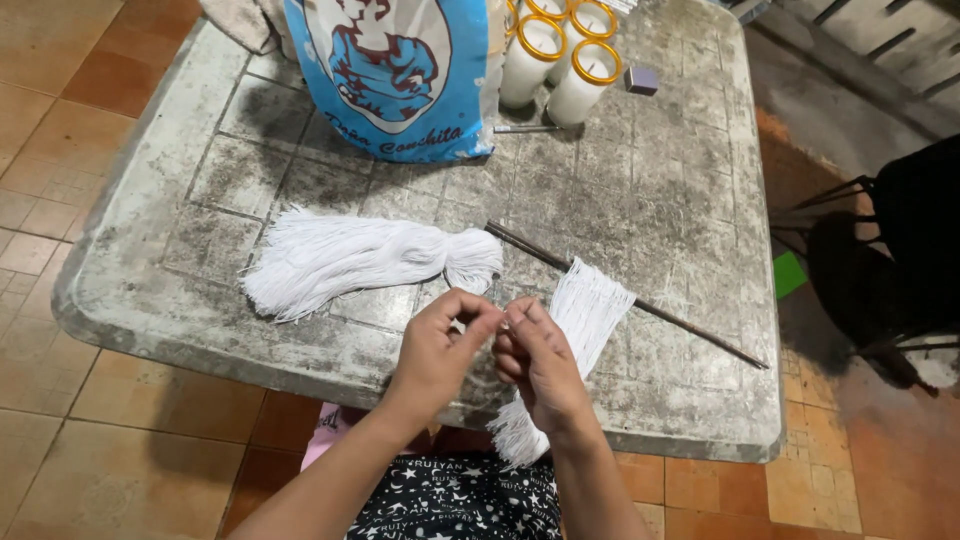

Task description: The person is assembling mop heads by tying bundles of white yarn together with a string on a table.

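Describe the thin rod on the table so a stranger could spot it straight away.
Start at the grey stone-look table, then find the person's two hands at its near edge. Just beyond the right hand, the thin dark rod runs slantwise toward the right edge. Unlike the loose thread bundle to the left, white threads are draped over it.

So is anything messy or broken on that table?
Nothing looks broken or spilled. The grey table is stained and worn all over. The white strings draped over the thin rod hang past the table's near edge, by the right hand. The loose bundle of white string is frayed at its ends.
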